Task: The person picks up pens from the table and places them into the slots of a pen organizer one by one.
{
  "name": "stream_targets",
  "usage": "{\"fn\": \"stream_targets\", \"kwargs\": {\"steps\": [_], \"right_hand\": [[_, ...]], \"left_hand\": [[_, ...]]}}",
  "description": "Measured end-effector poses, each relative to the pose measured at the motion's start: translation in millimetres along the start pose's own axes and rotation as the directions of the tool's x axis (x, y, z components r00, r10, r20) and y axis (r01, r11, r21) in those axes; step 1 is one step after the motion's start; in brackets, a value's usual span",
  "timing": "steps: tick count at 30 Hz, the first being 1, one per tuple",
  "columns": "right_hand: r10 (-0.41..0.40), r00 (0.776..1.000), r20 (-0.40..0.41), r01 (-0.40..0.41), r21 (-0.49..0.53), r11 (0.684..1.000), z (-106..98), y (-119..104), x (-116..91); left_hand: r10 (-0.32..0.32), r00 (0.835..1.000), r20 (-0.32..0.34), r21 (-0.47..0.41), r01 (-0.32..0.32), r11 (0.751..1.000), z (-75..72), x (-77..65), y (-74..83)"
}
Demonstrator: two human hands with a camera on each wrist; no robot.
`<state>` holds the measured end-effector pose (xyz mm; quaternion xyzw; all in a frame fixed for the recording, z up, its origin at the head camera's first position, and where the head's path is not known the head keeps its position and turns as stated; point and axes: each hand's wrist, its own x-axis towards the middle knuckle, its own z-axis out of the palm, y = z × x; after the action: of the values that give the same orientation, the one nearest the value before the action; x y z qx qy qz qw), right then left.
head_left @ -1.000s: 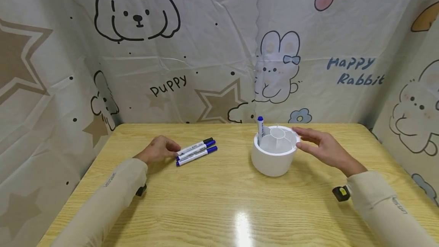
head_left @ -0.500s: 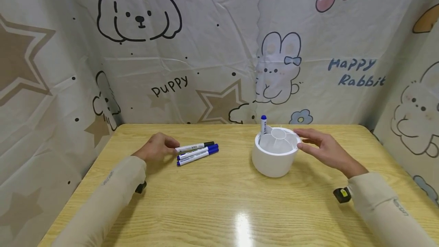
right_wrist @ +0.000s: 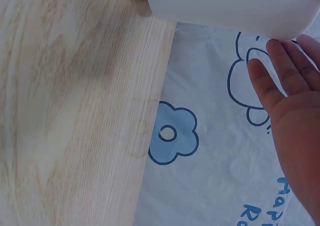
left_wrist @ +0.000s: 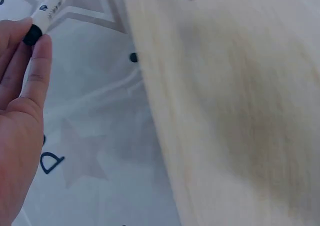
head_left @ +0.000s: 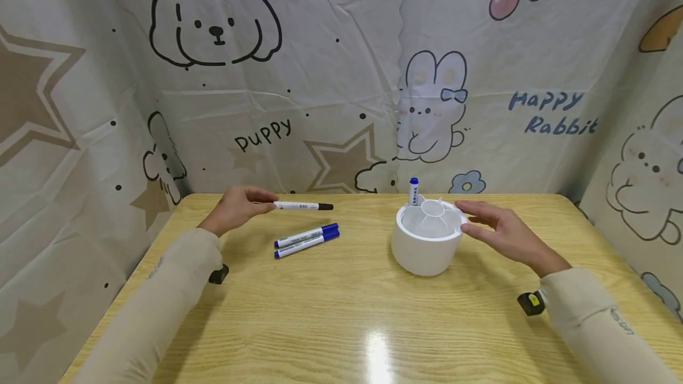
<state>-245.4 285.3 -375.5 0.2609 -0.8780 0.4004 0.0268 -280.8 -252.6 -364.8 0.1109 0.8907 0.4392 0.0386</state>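
My left hand point(head_left: 238, 209) pinches the rear end of a white marker with a black cap point(head_left: 303, 206), held level above the table with its cap pointing right. In the left wrist view the thumb and fingers close round the dark end of this marker point(left_wrist: 50, 9). Below it, two blue-capped markers point(head_left: 306, 240) lie side by side on the table. My right hand point(head_left: 504, 231) touches the right rim of a round white pen holder point(head_left: 424, 256) with fingers extended. One blue-capped marker point(head_left: 413, 191) stands upright at the back of the divided holder.
The pale wooden table point(head_left: 320, 325) ends at a patterned cloth backdrop point(head_left: 331, 76) behind and at both sides. The holder's white wall point(right_wrist: 225, 6) fills the top of the right wrist view.
My left hand has lifted the black-capped marker off the table, away from the two blue-capped ones. The holder's dividers and standing marker have turned clockwise; the right hand stays at the rim.
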Motion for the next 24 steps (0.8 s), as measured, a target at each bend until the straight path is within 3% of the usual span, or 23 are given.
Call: {"fn": "stream_targets", "kwargs": {"steps": [10,24], "right_hand": [[0.008,1.0,0.0,-0.008,-0.018,1.0,-3,-4,-2],[0.003,1.0,0.002,-0.003,-0.009,1.0,0,-2,0]], "left_hand": [[0.064,0.998,-0.018,-0.091,-0.065,0.994,2.1,4.1,27.6],[0.162,0.987,0.005,-0.125,-0.16,0.979,13.4,6.1,62.4]]}}
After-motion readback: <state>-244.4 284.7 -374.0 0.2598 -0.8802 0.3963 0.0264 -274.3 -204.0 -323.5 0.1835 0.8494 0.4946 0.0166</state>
